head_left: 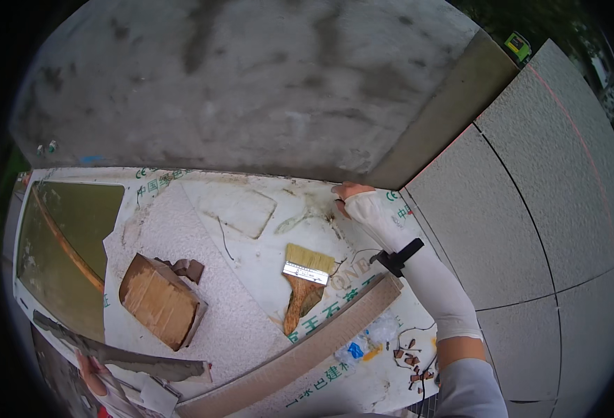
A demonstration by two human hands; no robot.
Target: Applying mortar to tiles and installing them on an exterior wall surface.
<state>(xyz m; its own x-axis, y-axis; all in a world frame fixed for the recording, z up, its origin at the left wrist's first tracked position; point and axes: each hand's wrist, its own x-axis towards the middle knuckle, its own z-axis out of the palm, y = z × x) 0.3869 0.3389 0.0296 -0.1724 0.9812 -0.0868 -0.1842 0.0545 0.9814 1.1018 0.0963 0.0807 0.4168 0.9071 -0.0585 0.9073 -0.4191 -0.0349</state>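
My right hand [349, 200], in a white sleeve with a black strap, reaches to the white board [244, 209] at the wall's foot; its thumb is apart from its bent fingertips, which touch near the edge. At lower left, my left hand [92, 376] has curled fingers beside a long grey-coated strip [122, 353]; what they grip is unclear. A wide brush [305, 279] lies mid-board. A brown, box-like block [159, 303] sits to its left, and a long beige strip [286, 366] runs diagonally below it.
A grey plastered wall [251, 83] rises behind the board, meeting speckled panels [516, 209] with red light lines on the right. A green tape measure [518, 45] sits on top. An olive-filled frame [70, 237] with a wooden stick is left; plastic scraps [363, 345] and debris [410, 362] lie lower right.
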